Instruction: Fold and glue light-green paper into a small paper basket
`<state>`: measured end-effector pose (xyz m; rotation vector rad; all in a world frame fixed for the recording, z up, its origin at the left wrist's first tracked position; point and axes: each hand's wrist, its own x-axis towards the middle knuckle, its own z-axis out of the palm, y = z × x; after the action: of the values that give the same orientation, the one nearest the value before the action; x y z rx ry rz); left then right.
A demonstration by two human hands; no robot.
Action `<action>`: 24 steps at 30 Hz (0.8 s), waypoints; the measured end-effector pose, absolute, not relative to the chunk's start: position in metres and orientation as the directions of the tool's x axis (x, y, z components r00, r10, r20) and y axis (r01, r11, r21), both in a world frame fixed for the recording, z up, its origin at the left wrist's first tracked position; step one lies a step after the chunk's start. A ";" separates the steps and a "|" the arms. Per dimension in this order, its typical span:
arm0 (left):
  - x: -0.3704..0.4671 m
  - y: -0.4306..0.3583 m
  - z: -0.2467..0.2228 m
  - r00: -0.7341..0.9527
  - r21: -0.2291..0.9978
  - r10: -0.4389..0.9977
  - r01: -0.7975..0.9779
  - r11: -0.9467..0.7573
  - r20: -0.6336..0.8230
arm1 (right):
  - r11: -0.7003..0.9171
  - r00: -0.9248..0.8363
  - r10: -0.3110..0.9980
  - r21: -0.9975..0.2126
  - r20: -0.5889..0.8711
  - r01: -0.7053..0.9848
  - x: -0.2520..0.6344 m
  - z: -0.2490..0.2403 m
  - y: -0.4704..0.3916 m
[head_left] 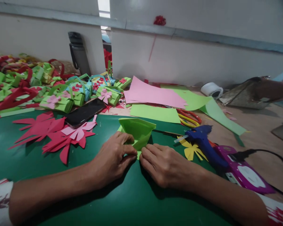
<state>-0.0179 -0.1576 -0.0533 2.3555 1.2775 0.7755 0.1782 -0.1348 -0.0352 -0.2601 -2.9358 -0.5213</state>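
A folded green paper bag (138, 131) stands on the green mat (122, 201), its open mouth facing up and toward me. My left hand (116, 153) pinches the near left side of the paper, thumb and fingertips close together. From the right, my right hand (162, 161) presses curled fingers against the lower right corner. Part of the base is hidden behind my fingers. A blue glue gun (204, 144) lies right of my right hand, beside a yellow paper flower (192, 150). Left of my left hand are red paper flowers (63, 141) and a pink paper flower (79, 130).
A black phone (85, 112) lies by a heap of small paper bags (58, 100). Pink sheets (153, 92) and green sheets (155, 113) are behind the work. A purple power strip (245, 172) with a black cord sits right. A dark bottle (79, 53) stands against the wall.
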 end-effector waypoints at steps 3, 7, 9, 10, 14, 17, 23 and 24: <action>-0.018 -0.157 -0.053 0.454 0.520 0.839 0.660 -0.543 0.300 | 0.934 -0.974 0.179 0.288 0.142 0.214 0.179 -0.033 -0.133; -0.017 -0.158 -0.052 0.464 0.498 0.831 0.666 -0.556 0.308 | 0.939 -0.976 0.187 0.272 0.115 0.211 0.178 -0.030 -0.132; -0.017 -0.158 -0.052 0.462 0.499 0.830 0.664 -0.557 0.311 | 0.934 -0.974 0.174 0.289 0.146 0.211 0.178 -0.031 -0.132; -0.018 -0.158 -0.052 0.461 0.502 0.830 0.661 -0.558 0.314 | 0.930 -0.973 0.168 0.302 0.161 0.210 0.177 -0.031 -0.132; -0.017 -0.159 -0.053 0.455 0.511 0.827 0.650 -0.562 0.331 | 0.926 -0.971 0.153 0.316 0.183 0.206 0.177 -0.035 -0.131; -0.015 -0.161 -0.055 0.431 0.518 0.844 0.666 -0.537 0.320 | 0.938 -0.960 0.168 0.265 0.223 0.226 0.176 -0.037 -0.128; -0.009 -0.164 -0.055 0.380 0.505 0.861 0.699 -0.507 0.338 | 0.954 -0.913 0.234 0.102 0.335 0.282 0.175 -0.044 -0.124; -0.008 -0.163 -0.055 0.382 0.505 0.860 0.698 -0.508 0.338 | 0.949 -0.895 0.272 0.055 0.352 0.310 0.175 -0.045 -0.125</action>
<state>-0.0083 -0.1632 -0.0549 2.3659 1.3727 0.8321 0.1753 -0.1246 -0.0449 -0.4253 -2.7576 -0.1564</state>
